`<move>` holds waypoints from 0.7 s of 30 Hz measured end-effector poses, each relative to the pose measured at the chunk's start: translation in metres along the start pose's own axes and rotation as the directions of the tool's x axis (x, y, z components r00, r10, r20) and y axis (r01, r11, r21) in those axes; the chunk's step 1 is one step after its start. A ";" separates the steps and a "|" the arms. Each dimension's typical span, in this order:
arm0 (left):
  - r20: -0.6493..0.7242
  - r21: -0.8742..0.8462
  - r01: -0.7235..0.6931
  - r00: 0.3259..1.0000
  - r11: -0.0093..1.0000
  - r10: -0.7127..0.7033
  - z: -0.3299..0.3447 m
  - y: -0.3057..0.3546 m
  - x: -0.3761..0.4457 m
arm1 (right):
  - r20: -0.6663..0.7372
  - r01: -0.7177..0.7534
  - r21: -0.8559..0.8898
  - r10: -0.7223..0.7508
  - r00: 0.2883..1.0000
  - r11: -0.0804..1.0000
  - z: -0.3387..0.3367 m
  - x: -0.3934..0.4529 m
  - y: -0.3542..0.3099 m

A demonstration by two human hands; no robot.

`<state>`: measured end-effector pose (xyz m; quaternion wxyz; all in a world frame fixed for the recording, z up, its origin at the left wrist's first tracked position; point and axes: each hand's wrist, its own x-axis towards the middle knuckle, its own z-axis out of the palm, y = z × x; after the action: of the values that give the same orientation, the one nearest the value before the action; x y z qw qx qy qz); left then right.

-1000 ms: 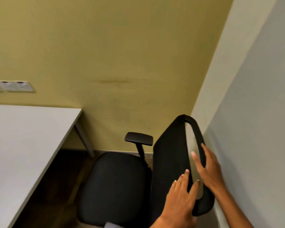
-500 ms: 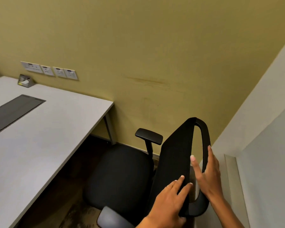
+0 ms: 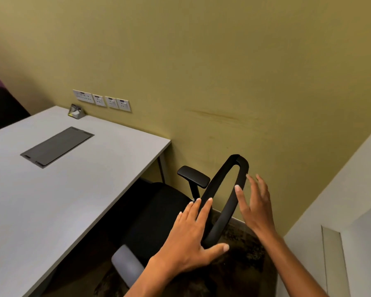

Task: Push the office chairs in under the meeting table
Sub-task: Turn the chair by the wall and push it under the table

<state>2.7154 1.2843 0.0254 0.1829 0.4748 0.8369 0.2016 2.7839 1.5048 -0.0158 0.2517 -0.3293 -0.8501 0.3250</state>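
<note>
A black office chair stands at the meeting table's end, its seat (image 3: 159, 211) partly under the white table (image 3: 73, 189). I see its thin black backrest (image 3: 227, 185) edge-on, tilted toward the table. My left hand (image 3: 191, 239) lies on the backrest's lower part, fingers over its front face and thumb around the rear rim. Just behind the rim, my right hand (image 3: 255, 202) is open with fingers spread, thumb tip close to it. The far armrest (image 3: 193, 176) is black; the near armrest (image 3: 126, 262) looks grey.
A yellow wall runs close behind the chair and a pale wall (image 3: 330, 200) closes the corner at right. The table leg (image 3: 162, 168) stands near the seat. A grey cable hatch (image 3: 56, 143), a small stand (image 3: 76, 111) and wall sockets (image 3: 101, 100) are at left.
The chair has rolled left toward the table and its backrest has turned edge-on. My right hand has come off the rim and opened. More of the table is in view.
</note>
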 end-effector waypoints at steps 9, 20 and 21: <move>0.086 0.067 0.386 0.917 0.920 -0.390 0.020 -0.029 0.020 | 0.446 0.465 -0.226 -0.333 0.831 0.856 0.039 0.065 -0.007; 0.191 -0.020 0.483 0.861 0.875 -0.471 0.005 -0.046 0.090 | 0.637 0.649 -0.153 -0.428 0.642 0.746 0.061 0.152 0.006; 0.197 -0.029 0.512 0.845 0.858 -0.498 0.003 -0.050 0.093 | 0.659 0.685 -0.123 -0.457 0.597 0.718 0.067 0.159 0.004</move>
<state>2.6361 1.3417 -0.0133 0.3241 0.2465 0.9032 0.1356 2.6385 1.5959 -0.0284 0.0035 0.0431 -0.9884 0.1458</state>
